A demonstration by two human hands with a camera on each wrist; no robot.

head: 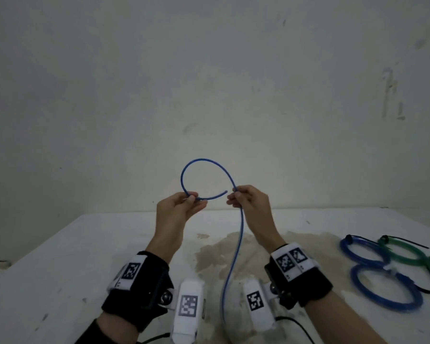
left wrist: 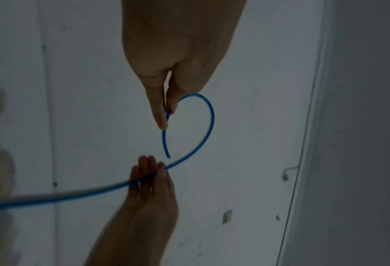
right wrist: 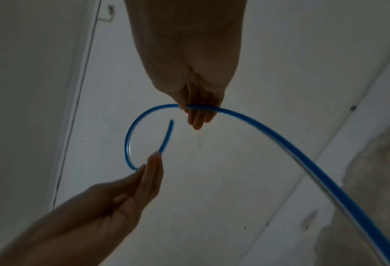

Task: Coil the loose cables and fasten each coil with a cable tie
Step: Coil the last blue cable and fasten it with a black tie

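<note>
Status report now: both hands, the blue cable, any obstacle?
Left hand pinches blue cable near its end. Right hand grips it, first loop forming. Nothing blocks.

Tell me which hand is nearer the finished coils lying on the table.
Right. The right hand is raised on the side of the table where the finished coils lie; the left hand is farther off, beyond the blue cable that both pinch.

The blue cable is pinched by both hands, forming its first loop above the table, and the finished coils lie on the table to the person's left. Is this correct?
Not entirely. The finished coils lie to the person's right, not the left, as the head view shows. The rest holds: the left hand and the right hand both pinch the blue cable, forming its first loop above the table.
</note>
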